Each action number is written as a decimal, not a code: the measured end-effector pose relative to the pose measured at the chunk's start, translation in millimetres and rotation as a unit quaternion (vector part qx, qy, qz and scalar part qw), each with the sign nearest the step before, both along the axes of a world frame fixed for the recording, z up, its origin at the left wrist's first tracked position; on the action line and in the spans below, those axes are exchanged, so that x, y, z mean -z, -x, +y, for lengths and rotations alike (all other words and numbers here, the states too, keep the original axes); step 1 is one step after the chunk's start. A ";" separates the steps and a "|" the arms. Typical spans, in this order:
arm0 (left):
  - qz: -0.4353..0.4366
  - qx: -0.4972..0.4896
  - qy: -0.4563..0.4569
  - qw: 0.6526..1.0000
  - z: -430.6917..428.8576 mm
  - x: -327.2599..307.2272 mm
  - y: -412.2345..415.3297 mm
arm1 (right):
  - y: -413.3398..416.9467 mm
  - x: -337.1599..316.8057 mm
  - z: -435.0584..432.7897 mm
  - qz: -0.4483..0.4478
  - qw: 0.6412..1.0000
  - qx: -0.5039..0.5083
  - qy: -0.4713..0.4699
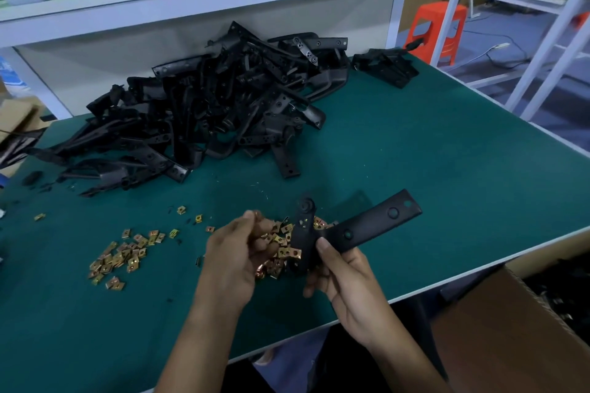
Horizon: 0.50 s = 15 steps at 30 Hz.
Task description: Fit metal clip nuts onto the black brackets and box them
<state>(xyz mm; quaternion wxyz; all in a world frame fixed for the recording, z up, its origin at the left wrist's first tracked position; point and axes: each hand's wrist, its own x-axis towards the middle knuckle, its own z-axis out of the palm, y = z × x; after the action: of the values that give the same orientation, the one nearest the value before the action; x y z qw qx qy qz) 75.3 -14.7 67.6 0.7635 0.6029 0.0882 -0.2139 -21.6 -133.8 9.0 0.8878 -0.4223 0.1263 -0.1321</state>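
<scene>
Black bracket (367,226) gripped in right hand (344,277); left hand (236,252) curls over the clip nuts (127,257), hold unclear.

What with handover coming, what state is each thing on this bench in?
Left hand: fingers curled over the clip nuts; whether it holds one is unclear.
Right hand: grips the black bracket.
Black bracket: held above the table, long arm pointing right.
Clip nuts: loose, scattered on the table.
Bracket pile: heaped at the table's back.
Cardboard box: open, dark parts inside.
</scene>
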 end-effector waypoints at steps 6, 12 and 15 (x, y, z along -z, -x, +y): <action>-0.085 0.120 -0.031 0.989 6.4 -5.8 13.6 | -4.3 0.1 -2.8 -0.002 1.000 -0.006 0.013; -0.090 0.130 -0.028 0.987 1.0 -9.4 17.3 | -2.5 0.1 -2.2 0.004 1.000 -0.024 0.020; -0.096 0.138 -0.042 0.985 2.4 -8.5 15.3 | -3.1 -0.9 -2.4 0.013 0.999 -0.024 0.030</action>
<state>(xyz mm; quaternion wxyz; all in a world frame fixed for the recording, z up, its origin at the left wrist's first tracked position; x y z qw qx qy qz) 59.9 -12.3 76.2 0.7056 0.6587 -0.0607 -0.2540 -18.4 -136.2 9.9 0.8761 -0.4530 0.1239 -0.1093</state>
